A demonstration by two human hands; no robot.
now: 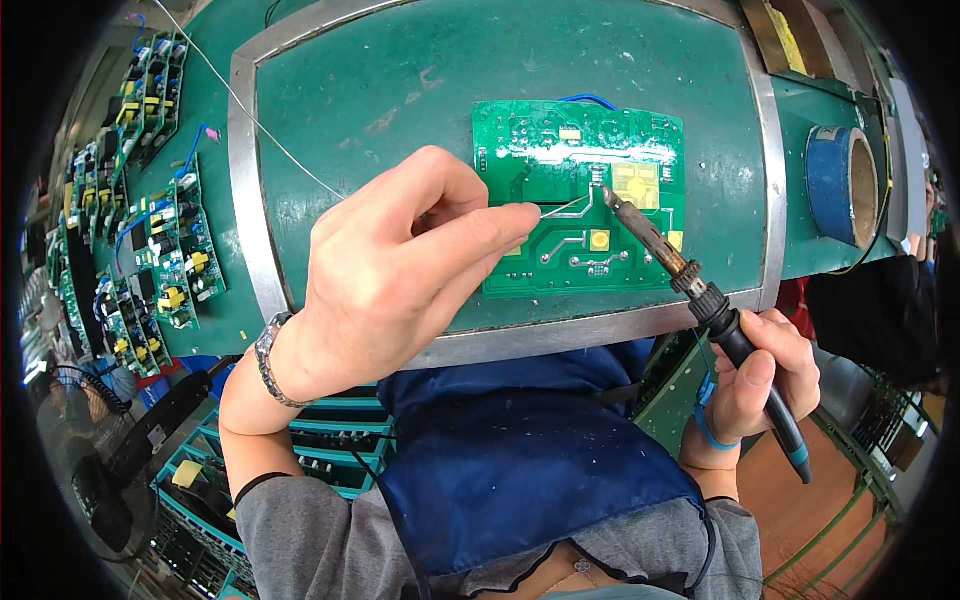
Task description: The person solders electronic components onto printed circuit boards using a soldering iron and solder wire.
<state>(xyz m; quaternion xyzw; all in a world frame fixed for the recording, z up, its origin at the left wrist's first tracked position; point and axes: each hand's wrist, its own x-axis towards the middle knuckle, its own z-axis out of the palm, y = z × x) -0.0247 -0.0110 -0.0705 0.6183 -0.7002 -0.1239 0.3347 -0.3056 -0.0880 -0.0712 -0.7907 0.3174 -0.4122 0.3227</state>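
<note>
A green circuit board [520, 265] lies solder side up on the green work mat, with yellow patches and a blue wire at its far edge. My left hand [400, 250] pinches a thin solder wire [265, 130], which trails off to the far left. The wire's short free end reaches over the middle of the board. In my right hand [765, 375] is a soldering iron [718, 310], gripped by its black handle and slanting toward the far left. Its tip is at a row of pads, close to the wire's end; whether they touch I cannot tell.
A metal frame [765, 170] borders the green mat [400, 90]. At the left stand several populated circuit boards [190, 240] in rows. On the right is a blue roll of tape [842, 187]. Teal racks [340, 425] are below the bench at the left.
</note>
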